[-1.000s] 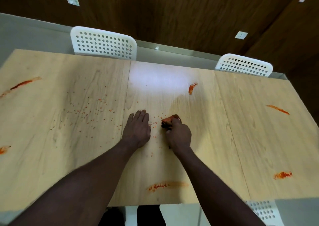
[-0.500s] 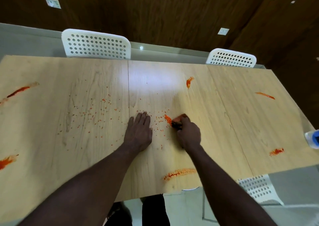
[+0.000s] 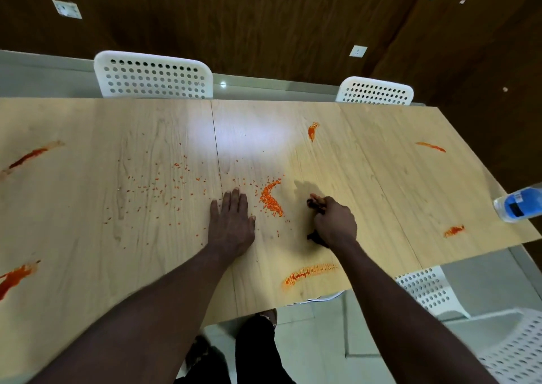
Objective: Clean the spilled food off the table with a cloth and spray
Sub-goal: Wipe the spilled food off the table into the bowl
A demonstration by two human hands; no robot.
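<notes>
At frame centre the left grip [image 3: 231, 222] lies flat on the wooden counter [image 3: 381, 178], fingers straight and close together; just right of it curves a heap of orange crumbs [image 3: 271, 197]; further right the right grip [image 3: 333, 222] curls round a dark cloth [image 3: 314, 203]; a blue bottle [image 3: 517, 206] sits at the right edge.

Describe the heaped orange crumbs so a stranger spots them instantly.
On the long wooden table, look between the flat left hand and the right hand gripping a dark cloth. The crumb pile is a dense curved orange band, unlike the scattered specks to its left and the red smears.
</notes>
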